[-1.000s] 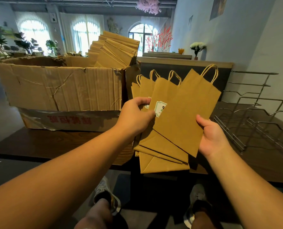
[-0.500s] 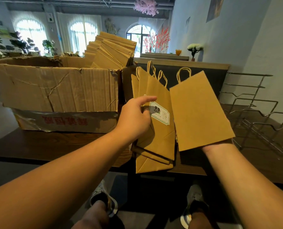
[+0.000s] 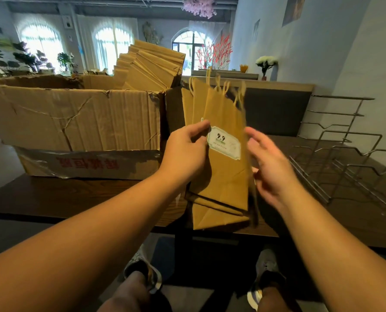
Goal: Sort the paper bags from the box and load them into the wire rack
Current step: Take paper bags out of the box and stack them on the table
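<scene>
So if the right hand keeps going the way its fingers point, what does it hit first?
Most likely the stack of paper bags held by the left hand. The right hand is open, fingers aimed up-left at the stack's right edge, close by. It is motion-blurred, so I cannot tell whether it already touches.

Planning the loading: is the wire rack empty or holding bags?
Empty: the wire rack shows only bare dividers; the bags are in the left hand.

Dark wooden table (image 3: 75,197), torn cardboard box (image 3: 75,122) at left, wire rack (image 3: 345,158) at right
</scene>
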